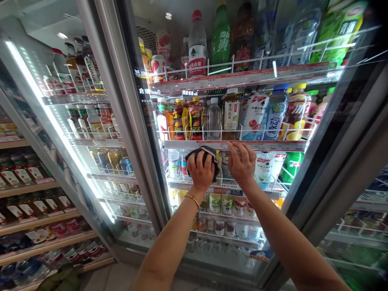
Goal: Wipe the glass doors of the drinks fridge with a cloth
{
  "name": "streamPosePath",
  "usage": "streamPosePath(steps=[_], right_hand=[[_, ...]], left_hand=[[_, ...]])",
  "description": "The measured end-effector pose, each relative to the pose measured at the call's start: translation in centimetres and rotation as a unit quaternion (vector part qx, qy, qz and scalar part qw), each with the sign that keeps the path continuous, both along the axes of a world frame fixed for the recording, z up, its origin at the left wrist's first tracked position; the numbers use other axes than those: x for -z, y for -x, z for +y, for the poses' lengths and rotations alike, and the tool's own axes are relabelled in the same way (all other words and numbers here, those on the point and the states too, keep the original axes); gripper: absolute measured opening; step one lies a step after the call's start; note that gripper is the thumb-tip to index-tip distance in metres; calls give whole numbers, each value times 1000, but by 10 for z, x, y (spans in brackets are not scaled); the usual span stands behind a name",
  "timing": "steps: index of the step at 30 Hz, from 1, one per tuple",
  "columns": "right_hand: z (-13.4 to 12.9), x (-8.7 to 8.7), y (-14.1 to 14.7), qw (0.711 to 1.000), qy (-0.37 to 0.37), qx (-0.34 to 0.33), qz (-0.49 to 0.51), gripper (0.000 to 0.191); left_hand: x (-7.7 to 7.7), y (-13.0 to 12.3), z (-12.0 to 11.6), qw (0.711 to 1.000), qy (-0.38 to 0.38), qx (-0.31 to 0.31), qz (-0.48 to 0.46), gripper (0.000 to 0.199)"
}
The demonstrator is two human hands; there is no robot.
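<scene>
My left hand, a gold bracelet on its wrist, presses a dark cloth with a pale edge against the glass door of a drinks cooler. Its fingers are curled over the cloth. Just to the right, my right hand is up at the same glass, fingers partly bent and apart, with nothing seen in it. Behind the two hands, through the glass, runs a shelf price strip. Bottled drinks stand above it, among them a clear bottle and a blue-capped bottle.
A metal door frame rises on the left, with another lit cooler section beyond it. Open wooden shelves with bottles stand at far left. A dark door frame edges the right side. Floor tiles show below.
</scene>
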State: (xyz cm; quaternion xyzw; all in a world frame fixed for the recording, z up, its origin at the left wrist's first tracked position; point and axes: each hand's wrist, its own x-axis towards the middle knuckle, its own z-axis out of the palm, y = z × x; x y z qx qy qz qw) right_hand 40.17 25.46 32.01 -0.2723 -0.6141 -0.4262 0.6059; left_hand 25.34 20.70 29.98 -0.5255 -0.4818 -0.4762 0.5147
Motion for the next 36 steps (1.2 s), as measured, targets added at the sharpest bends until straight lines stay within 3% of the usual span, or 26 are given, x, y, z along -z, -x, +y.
streamPosePath(steps=[2,5,8,10,12,15,19,21,24,28,32,34,36], right_hand=[[0,0,0,1000,2,-5,-2,46],[0,1,-1,1000,21,-17,-3,46],[1,2,-2,999,30,-17,-6,46],[1,2,-3,1000,25,-14,-8,45],[0,1,-2,1000,20,-13,-4,43],[-7,-1,4,999,35,-22,24,38],[-21,-6,29,994,88,-54,40,27],[-24,-7,44,993,97,-59,37,23],[-20,-6,59,995,73,-51,53,21],[-10,0,63,996,37,-31,75,30],[-7,6,62,997,58,-2,55,42],[-8,8,62,996,72,-9,42,45],[-9,9,62,996,81,-18,32,47]], left_hand=[[-10,-6,2,998,-1,19,64,28],[-39,-7,7,987,12,50,152,31],[-67,4,9,991,29,49,120,32],[-75,15,7,997,37,43,55,32],[-71,28,4,998,45,38,-5,32],[-46,43,-2,998,34,15,-56,32],[-5,45,-7,998,-5,-20,-51,30],[4,40,-7,1000,0,-17,-25,30],[-4,32,-3,999,35,16,35,29],[-39,35,0,990,61,51,120,30],[-68,57,-2,997,62,40,26,34],[-71,70,-4,997,53,33,-43,36],[-64,80,-6,996,40,26,-79,36]])
